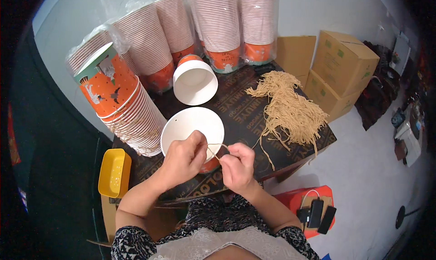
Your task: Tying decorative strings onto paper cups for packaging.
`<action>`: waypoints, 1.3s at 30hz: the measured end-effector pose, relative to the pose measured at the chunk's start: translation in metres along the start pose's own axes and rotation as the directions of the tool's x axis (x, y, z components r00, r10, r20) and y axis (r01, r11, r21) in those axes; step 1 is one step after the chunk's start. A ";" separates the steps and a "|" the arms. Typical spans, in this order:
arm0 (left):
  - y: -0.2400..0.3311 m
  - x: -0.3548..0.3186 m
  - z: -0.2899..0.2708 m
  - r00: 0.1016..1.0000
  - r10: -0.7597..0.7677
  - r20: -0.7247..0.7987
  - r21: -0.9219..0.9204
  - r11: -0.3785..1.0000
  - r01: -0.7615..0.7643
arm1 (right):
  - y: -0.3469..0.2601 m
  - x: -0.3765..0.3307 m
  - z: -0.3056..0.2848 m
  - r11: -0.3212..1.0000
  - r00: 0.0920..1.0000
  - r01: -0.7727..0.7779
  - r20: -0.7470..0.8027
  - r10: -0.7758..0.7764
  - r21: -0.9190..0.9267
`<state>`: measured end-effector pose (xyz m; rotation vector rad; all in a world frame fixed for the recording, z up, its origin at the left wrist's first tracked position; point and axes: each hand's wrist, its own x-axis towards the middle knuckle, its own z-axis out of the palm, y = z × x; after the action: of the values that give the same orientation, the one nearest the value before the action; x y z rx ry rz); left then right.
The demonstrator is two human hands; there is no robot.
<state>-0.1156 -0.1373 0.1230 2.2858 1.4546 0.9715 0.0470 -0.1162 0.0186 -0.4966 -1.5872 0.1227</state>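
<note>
Near the front edge of the table (236,119), the left hand (184,160) is pinching a thin tan cord (215,156) with its fingers drawn in, and the right hand (239,164), closed just as narrowly, is gripping the same cord. A small loop is showing between the two hands, in front of the open paper bucket (195,119), whose white inside is facing up and whose orange outside is peeking out below the hands; whether the cord is passing through the bucket, I cannot tell. Behind it, toward the back edge, a second bucket (195,83) is lying tipped, its mouth facing the person. A tall bucket stack (136,119) is leaning along the left edge, with cord strands hanging about its rims, and plastic-wrapped stacks (218,24) are lining the back edge. A loose bundle of tan cord (293,110) is spreading beside the right edge, strands trailing toward the front right corner. A yellow tub (108,173) is sitting by the front left corner.
</note>
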 end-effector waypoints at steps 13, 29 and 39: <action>-0.002 -0.002 0.000 0.998 0.043 -0.055 0.044 0.998 -0.040 | 0.001 0.009 0.001 0.986 0.994 -0.099 -0.025 0.104 0.131; -0.001 -0.010 -0.002 0.972 0.236 0.002 0.069 0.969 -0.235 | -0.010 0.007 0.018 0.764 0.844 -0.511 0.061 0.533 0.393; -0.003 -0.007 0.000 0.983 0.184 0.005 0.058 0.981 -0.184 | -0.010 0.008 0.010 0.859 0.911 -0.407 0.072 0.406 0.309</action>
<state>-0.1195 -0.1420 0.1185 2.4983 1.3047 0.9919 0.0350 -0.1196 0.0288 -0.5707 -1.4098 0.6939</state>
